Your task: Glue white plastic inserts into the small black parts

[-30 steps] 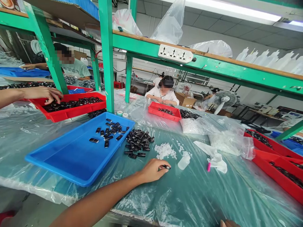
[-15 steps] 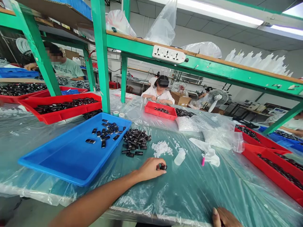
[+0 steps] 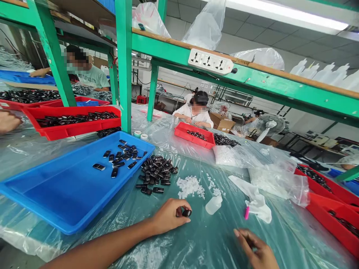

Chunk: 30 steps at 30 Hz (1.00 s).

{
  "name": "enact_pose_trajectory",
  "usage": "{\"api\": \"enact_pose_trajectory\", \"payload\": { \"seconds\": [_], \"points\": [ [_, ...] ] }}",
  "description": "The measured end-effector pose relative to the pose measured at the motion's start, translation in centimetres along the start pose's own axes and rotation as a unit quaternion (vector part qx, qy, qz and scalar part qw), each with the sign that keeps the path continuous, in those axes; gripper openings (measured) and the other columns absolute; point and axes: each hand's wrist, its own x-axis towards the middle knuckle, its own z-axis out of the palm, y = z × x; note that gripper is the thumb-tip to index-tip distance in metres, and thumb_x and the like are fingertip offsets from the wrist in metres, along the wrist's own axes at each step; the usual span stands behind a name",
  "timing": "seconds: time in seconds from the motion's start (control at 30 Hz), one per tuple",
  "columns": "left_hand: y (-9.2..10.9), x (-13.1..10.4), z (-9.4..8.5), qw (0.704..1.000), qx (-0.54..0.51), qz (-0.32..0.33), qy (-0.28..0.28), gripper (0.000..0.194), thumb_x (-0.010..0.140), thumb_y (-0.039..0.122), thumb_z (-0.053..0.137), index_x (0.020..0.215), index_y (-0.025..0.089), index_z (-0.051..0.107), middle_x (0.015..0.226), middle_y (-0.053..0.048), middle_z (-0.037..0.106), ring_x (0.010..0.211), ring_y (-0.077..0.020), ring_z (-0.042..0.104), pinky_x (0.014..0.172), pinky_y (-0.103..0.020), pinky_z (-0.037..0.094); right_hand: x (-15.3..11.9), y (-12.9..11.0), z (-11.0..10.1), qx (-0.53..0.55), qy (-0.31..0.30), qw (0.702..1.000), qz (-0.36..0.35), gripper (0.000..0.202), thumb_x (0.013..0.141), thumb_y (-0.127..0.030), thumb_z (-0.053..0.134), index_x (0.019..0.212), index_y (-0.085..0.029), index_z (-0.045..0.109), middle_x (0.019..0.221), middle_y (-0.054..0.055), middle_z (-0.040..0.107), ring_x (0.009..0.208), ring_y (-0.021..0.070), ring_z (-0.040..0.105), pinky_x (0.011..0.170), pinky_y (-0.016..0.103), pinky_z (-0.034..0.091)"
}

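Between the thumb and fingers of my left hand is a small black plastic piece, its rounded end facing right. My right hand is low at the right, fingers curled and thumb against them; whatever they may hold is hidden. A pile of like black pieces lies beyond my left hand. Small white bits are heaped beside that pile. Near my left fingertips a small white squeeze bottle lies on its side. More black pieces lie in the far end of a blue tray.
Red trays of black pieces stand at the left and right. A white cloth and a pink-capped item lie to the right. A green shelf frame rises from the table. Co-workers sit at the left and opposite; another hand shows far left.
My right hand has come up from the table's front edge, further into view. My left hand still holds the black piece, now turned more end-on. The view has shifted slightly.
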Motion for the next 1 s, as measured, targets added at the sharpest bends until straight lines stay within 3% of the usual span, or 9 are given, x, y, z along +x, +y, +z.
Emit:
{"api": "enact_pose_trajectory", "payload": {
  "seconds": [0.07, 0.13, 0.33, 0.47, 0.57, 0.77, 1.0],
  "points": [
    [0.2, -0.1, 0.0, 1.000, -0.014, -0.012, 0.007, 0.021, 0.073, 0.029, 0.064, 0.091, 0.018, 0.065, 0.082, -0.002, 0.066, 0.067, -0.0136, 0.058, 0.056, -0.019, 0.041, 2.5, -0.6, 1.1, 0.047, -0.008, 0.999, 0.015, 0.043, 0.065, -0.048, 0.068, 0.099, -0.022, 0.065, 0.076, -0.001, 0.062, 0.062, 0.0142, 0.055, 0.057, 0.022, 0.045],
    [0.4, -0.1, 0.2, 0.999, -0.020, -0.025, 0.016, 0.022, 0.072, 0.030, 0.065, 0.091, 0.017, 0.065, 0.082, -0.002, 0.066, 0.066, -0.0137, 0.057, 0.055, -0.019, 0.041, 4.3, -1.0, 2.6, 0.091, -0.016, 0.996, 0.014, 0.056, 0.063, -0.044, 0.071, 0.113, -0.022, 0.059, 0.086, 0.001, 0.063, 0.069, 0.0155, 0.057, 0.059, 0.023, 0.046],
    [0.4, 0.8, 0.7, 0.996, -0.048, -0.069, 0.025, 0.024, 0.069, 0.028, 0.067, 0.088, 0.014, 0.066, 0.071, -0.001, 0.062, 0.059, -0.0112, 0.053, 0.051, -0.018, 0.037, 6.9, -1.7, 5.4, 0.181, -0.063, 0.982, 0.007, 0.029, 0.062, -0.036, 0.074, 0.084, -0.019, 0.064, 0.070, -0.001, 0.061, 0.062, 0.0153, 0.055, 0.060, 0.026, 0.044],
    [0.0, 2.1, 1.4, 0.992, -0.098, -0.074, 0.017, 0.025, 0.066, 0.026, 0.069, 0.087, 0.012, 0.064, 0.078, -0.003, 0.063, 0.057, -0.0096, 0.051, 0.051, -0.018, 0.038, 8.0, -2.9, 6.1, 0.294, -0.091, 0.951, 0.033, 0.037, 0.064, -0.035, 0.074, 0.095, -0.019, 0.062, 0.091, 0.005, 0.068, 0.085, 0.0217, 0.062, 0.078, 0.032, 0.046],
    [-0.3, 2.8, 2.2, 0.989, -0.121, -0.065, 0.047, 0.024, 0.068, 0.026, 0.068, 0.087, 0.012, 0.064, 0.080, -0.003, 0.063, 0.058, -0.0090, 0.049, 0.052, -0.018, 0.038, 8.3, -3.7, 6.7, 0.384, -0.094, 0.917, 0.051, 0.039, 0.067, -0.037, 0.072, 0.101, -0.020, 0.059, 0.100, 0.006, 0.067, 0.096, 0.0237, 0.059, 0.081, 0.034, 0.046],
    [-0.6, 2.8, 2.8, 0.991, -0.104, -0.050, 0.070, 0.023, 0.071, 0.028, 0.067, 0.089, 0.014, 0.066, 0.075, -0.002, 0.062, 0.061, -0.0108, 0.052, 0.055, -0.019, 0.040, 7.0, -4.4, 6.7, 0.533, -0.106, 0.836, 0.080, 0.022, 0.081, -0.043, 0.055, 0.091, -0.024, 0.059, 0.081, -0.001, 0.058, 0.062, 0.0118, 0.049, 0.062, 0.029, 0.044],
    [0.1, 2.4, 1.8, 0.991, -0.091, -0.063, 0.073, 0.029, 0.069, 0.034, 0.069, 0.089, 0.014, 0.067, 0.077, -0.004, 0.064, 0.062, -0.0127, 0.055, 0.055, -0.020, 0.041, 5.9, -5.3, 6.4, 0.639, -0.121, 0.744, 0.152, 0.025, 0.080, -0.044, 0.050, 0.071, -0.022, 0.054, 0.059, -0.006, 0.031, 0.048, 0.0082, 0.026, 0.051, 0.027, 0.037]
  ]
}}
